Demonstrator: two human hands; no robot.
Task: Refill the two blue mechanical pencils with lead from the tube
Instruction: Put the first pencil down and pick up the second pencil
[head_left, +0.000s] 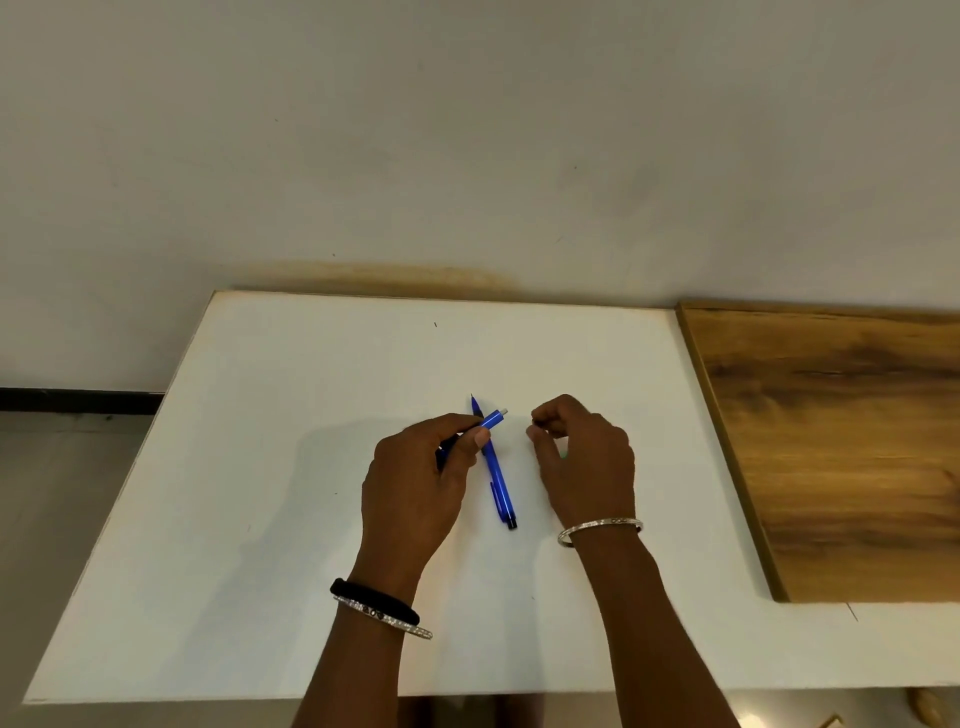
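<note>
One blue mechanical pencil (500, 483) lies on the white table (270, 467) between my hands, tip pointing away and its black cap toward me. My left hand (415, 483) is shut on the second blue pencil (492, 419). That pencil's bare white rear end sticks out to the right, crossing over the lying pencil. My right hand (582, 462) hovers just to the right, thumb and fingers pinched together. Whatever is pinched there is hidden. A speck of green shows under its palm. No lead tube is clearly visible.
A wooden board (841, 447) lies on the table's right side, its left edge close to my right hand. The wall rises right behind the table. The table's left edge drops to the floor (62, 493).
</note>
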